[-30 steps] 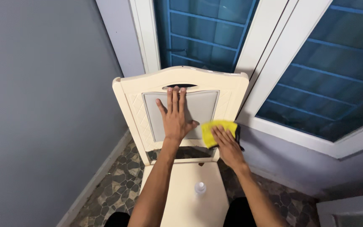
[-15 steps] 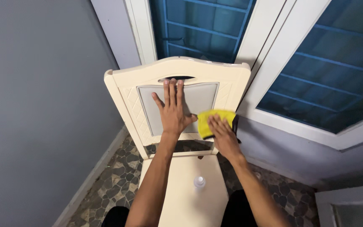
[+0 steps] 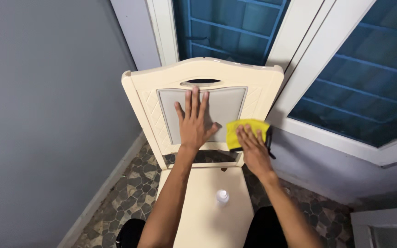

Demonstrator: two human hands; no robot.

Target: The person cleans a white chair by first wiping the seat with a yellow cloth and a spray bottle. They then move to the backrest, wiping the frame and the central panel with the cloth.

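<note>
A cream plastic chair (image 3: 141, 94) stands in front of me, its backrest holding a grey panel (image 3: 226, 103) under a slot handle. My left hand (image 3: 194, 121) lies flat and spread on that grey panel. My right hand (image 3: 253, 144) presses a yellow cloth (image 3: 243, 128) with a dark edge against the lower right part of the backrest. A small clear bottle with a white cap (image 3: 222, 196) stands upright on the chair seat (image 3: 203, 216), between my forearms.
A grey wall (image 3: 47, 115) runs along the left. Behind the chair are white-framed doors (image 3: 295, 59) with blue glass and bars. The floor (image 3: 120, 202) is dark stone mosaic. My knees show at the bottom edge.
The view has shifted slightly. My right hand and the yellow cloth stay on the lower right of the backrest with small movement. My left hand stays flat on the grey panel.
</note>
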